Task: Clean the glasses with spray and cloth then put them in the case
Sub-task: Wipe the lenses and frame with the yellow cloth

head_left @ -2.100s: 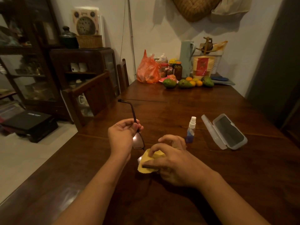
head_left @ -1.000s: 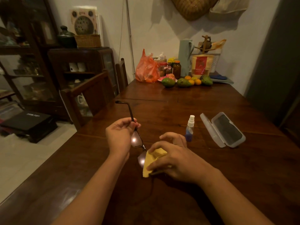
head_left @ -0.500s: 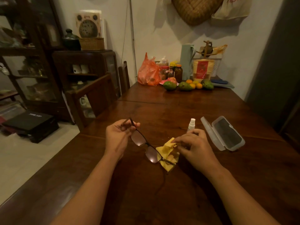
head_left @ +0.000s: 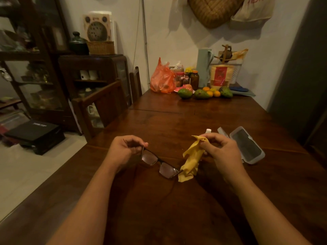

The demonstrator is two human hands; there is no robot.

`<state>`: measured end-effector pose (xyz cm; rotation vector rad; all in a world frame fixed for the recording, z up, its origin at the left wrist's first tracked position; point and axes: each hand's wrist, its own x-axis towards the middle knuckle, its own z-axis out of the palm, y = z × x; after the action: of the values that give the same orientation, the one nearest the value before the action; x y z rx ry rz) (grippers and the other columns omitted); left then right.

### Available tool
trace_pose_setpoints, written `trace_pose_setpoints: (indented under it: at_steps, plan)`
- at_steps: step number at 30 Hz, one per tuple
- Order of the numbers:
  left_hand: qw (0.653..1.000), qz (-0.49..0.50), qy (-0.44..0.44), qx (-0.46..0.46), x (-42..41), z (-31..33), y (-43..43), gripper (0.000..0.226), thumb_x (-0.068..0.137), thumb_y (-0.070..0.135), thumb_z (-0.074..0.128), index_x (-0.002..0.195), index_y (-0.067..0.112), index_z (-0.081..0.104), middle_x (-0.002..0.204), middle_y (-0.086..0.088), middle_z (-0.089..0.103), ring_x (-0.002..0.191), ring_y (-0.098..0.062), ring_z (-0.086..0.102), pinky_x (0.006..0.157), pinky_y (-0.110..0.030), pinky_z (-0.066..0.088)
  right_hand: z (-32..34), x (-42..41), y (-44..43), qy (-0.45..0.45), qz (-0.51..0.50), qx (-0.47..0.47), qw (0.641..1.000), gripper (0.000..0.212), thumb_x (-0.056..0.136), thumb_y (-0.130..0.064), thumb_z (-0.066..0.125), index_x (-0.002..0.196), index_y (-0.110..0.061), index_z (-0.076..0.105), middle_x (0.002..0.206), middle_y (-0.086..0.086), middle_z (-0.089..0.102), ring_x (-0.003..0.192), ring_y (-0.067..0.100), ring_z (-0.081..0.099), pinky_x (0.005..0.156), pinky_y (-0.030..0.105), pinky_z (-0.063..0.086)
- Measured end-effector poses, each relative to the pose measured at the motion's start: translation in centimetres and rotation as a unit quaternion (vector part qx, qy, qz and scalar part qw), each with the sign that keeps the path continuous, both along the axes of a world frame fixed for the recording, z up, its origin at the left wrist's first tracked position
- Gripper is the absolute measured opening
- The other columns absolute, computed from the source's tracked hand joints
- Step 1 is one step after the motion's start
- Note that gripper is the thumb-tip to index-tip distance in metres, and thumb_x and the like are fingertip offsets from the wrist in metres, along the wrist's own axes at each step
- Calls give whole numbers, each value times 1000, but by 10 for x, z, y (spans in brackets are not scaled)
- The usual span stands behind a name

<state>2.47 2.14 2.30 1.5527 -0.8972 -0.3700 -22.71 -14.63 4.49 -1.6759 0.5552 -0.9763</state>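
The left hand (head_left: 123,150), left of centre in the frame, is pinching the glasses (head_left: 159,164) at their left end, fingers closed around the frame where the temple meets the lens. The glasses are slanting down toward the right, lenses facing the camera, and their lower right corner is touching the cloth (head_left: 190,161); whether they are resting on the table (head_left: 168,121) or hanging just above it, I cannot tell.

The right hand (head_left: 219,151), right of centre, is gripping the yellow cloth by its top corner between thumb and fingertips, the other fingers curled in. The cloth is hanging down crumpled from that grip, its lower edge reaching the table or nearly so.

Just behind the right hand, the white cap of the spray (head_left: 208,130) is peeking out (the rest of the bottle is hidden by the fingers). To the right of the hand the case (head_left: 246,145) is lying open on the table, its dark inside facing up and its clear lid folded back toward the left.

At the far end of the table, in the upper middle of the frame, an orange bag (head_left: 161,80), some jars (head_left: 194,80), a pale jug (head_left: 204,68) and a row of fruit (head_left: 203,93) are standing against the wall. A dark cabinet (head_left: 92,76) and a chair (head_left: 106,103) are filling the left side.
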Motion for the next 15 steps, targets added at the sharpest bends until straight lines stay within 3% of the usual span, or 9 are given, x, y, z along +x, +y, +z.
trace_pose_setpoints:
  at_steps: [5,8,11,15]
  plan:
    - [999,2,-6,38,6,4,13,31,81,-23,58,75,4,73,86,-8,77,94,-15,73,83,-32,58,2,1,1,-5,-15,8,1000,22,95,-16,63,92,-37,72,97,-3,72,83,14,72,66,33,61]
    - [997,-22,-5,73,8,10,24,39,82,-21,55,73,11,74,92,-1,77,95,-8,71,77,-27,59,1,1,2,6,-7,7,1000,18,96,-17,62,98,-33,70,96,-2,71,79,13,72,63,29,60]
    - [991,-42,-21,126,12,13,32,43,82,-20,54,73,17,75,98,6,76,99,-4,68,79,-30,55,-1,1,2,21,18,9,1000,18,95,-15,62,97,-31,70,91,-9,72,75,7,70,60,21,55]
    - [981,-71,-37,179,17,16,41,40,80,-19,57,73,16,75,99,8,76,101,-1,67,88,-32,51,-6,4,1,64,35,-9,997,20,93,-14,64,96,-32,71,94,-22,70,88,0,67,64,20,56]
